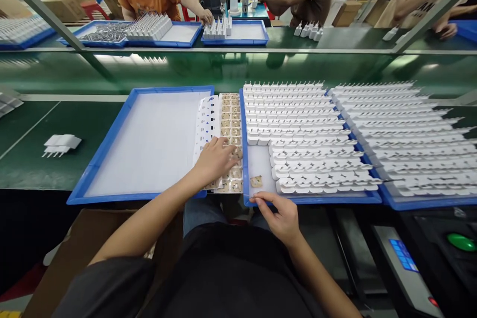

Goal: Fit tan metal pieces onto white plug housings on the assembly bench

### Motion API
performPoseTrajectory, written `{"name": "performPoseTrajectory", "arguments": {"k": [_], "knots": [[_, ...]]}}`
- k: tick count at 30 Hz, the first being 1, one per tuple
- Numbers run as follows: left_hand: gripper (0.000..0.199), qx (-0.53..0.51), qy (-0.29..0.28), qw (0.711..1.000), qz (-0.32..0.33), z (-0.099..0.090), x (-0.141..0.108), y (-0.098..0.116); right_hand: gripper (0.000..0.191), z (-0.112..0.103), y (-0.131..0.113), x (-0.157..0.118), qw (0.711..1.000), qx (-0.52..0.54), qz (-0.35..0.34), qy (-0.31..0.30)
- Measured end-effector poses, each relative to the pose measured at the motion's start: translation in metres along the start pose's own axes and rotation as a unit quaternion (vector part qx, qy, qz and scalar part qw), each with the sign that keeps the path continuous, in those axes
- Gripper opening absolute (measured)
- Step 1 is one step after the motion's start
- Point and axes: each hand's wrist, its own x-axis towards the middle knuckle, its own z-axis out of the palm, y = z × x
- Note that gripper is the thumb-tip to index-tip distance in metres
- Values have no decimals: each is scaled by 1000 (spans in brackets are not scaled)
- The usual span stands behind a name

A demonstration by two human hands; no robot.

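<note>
My left hand (216,159) rests on a strip of small tan circuit boards (231,124) that lies between two blue trays; its fingers press on the boards near the strip's lower part. My right hand (281,216) touches the front rim of the middle blue tray (316,199), fingers pinched at the edge, holding nothing I can see. One loose tan board (256,181) lies on that tray's white floor just above the right hand. Rows of white plug housings (298,129) fill the rest of that tray.
An empty-floored blue tray (112,159) sits at left. Another tray of white housings (410,139) is at right. A few white plugs (61,143) lie on the green bench. Across the conveyor, other people work at blue trays (234,32). A machine panel (404,256) sits lower right.
</note>
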Motion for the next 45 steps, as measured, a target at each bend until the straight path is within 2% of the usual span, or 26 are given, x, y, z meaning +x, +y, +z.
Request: {"name": "performPoseTrajectory", "arguments": {"k": [3,6,8,10,13,15,17,19,21,24,26,30,32,34,36,38,39,41,43,45], "knots": [[23,-21,-11,999,24,2,13,3,12,-2,2,-2,1000,-2,-20,-1],[9,-117,-33,992,14,-5,14,6,15,-4,2,-1,999,27,-42,-8],[10,-225,-65,972,11,-10,13,12,16,-6,2,0,997,53,-53,-16],[13,-288,-95,952,30,-9,16,23,16,-8,2,1,995,70,-61,-21],[22,-255,-115,957,73,0,24,41,17,-10,2,2,994,84,-61,-24],[32,-221,-104,966,87,3,29,47,17,-10,1,1,994,88,-57,-24],[40,-219,-83,968,92,-1,31,45,16,-10,1,1,994,88,-54,-21],[44,-230,-61,968,79,-13,25,34,15,-9,1,0,995,83,-50,-16],[44,-231,-25,972,32,-27,9,13,16,-8,3,-2,996,77,-47,-10],[47,-174,71,977,-99,-38,-35,-31,24,-7,6,-3,998,54,-41,-5],[45,-106,142,964,-198,-34,-76,-64,29,-7,6,-1,999,38,-28,-8],[53,14,205,916,-346,-12,-167,-117,24,4,-4,18,997,46,-21,-51],[64,39,220,872,-435,-2,-203,-132,21,21,-12,32,994,49,-46,-81],[81,16,232,821,-521,7,-227,-143,21,46,-19,46,989,32,-88,-116],[100,-42,263,765,-586,14,-238,-153,24,72,-23,60,977,-21,-127,-167],[110,-140,317,701,-623,22,-239,-163,28,94,-22,71,962,-104,-133,-216],[107,-208,343,671,-624,25,-237,-168,30,100,-20,76,955,-140,-125,-229],[88,-348,376,620,-594,33,-230,-176,32,104,-13,80,951,-189,-100,-225],[65,-439,393,594,-548,39,-222,-180,32,98,-5,79,955,-213,-74,-194],[55,-468,410,579,-527,41,-214,-181,31,88,0,73,957,-232,-49,-166]]}}
